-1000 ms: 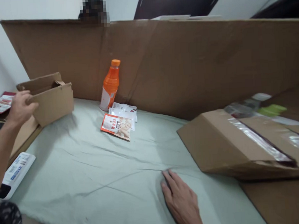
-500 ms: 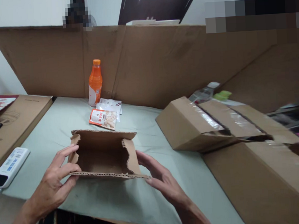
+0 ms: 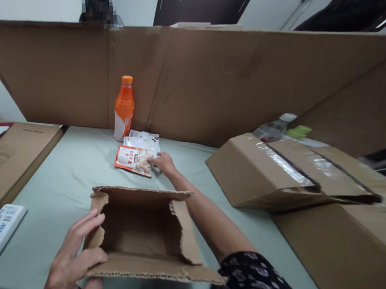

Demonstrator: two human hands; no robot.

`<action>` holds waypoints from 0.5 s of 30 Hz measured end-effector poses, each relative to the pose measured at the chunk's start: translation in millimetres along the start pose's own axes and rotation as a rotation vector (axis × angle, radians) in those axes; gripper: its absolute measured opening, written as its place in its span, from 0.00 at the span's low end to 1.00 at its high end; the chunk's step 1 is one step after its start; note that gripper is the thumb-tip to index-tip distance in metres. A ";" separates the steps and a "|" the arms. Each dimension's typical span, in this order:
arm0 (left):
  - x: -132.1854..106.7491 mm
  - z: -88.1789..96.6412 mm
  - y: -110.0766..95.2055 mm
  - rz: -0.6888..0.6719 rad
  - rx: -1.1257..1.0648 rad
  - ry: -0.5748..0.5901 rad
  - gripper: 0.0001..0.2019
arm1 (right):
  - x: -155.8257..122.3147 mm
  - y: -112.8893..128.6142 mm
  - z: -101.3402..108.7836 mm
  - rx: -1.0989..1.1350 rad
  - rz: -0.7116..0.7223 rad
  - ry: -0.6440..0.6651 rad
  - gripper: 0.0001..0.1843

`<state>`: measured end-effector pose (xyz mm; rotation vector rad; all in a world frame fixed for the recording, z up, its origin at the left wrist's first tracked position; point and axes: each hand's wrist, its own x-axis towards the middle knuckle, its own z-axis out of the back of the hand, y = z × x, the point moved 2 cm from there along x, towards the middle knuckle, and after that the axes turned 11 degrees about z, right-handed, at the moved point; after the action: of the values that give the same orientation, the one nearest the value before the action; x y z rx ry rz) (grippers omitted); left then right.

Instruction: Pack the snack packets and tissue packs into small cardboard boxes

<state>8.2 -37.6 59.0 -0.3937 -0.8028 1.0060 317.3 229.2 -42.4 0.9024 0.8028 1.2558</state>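
Observation:
My left hand grips the left wall of a small open-topped cardboard box, its fingers closed on the torn flap and front edge. The box is tilted toward me and its visible inside holds nothing. Beyond it, my right hand reaches past the box's right side, fingers closed at the right edge of an orange and white food packet. This packet lies flat on the green cloth, partly over white packets. An orange drink bottle stands just behind them.
Taped cardboard boxes lie at the right, with a clear plastic bottle and a green item behind. A tall cardboard panel stands along the back. A flat carton and a white power bank lie left.
My right hand has let go of the box's right side and moved forward to the food packet. My left hand still holds the box, which now tilts more toward me.

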 end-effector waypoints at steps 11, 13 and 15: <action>0.8 5.7 1.5 0.008 -0.023 0.068 0.17 | -70.1 11.4 44.2 0.058 0.171 -0.017 0.14; 0.2 8.8 0.2 0.007 -0.023 0.072 0.17 | -108.2 12.3 82.7 0.040 0.211 -0.032 0.14; 1.3 11.4 -0.1 -0.002 -0.009 0.072 0.17 | -141.7 13.2 113.8 0.012 0.216 -0.012 0.15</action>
<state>0.1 -37.2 67.1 -0.4339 -0.7430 0.9812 392.8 76.1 21.6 1.0264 0.7184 1.4333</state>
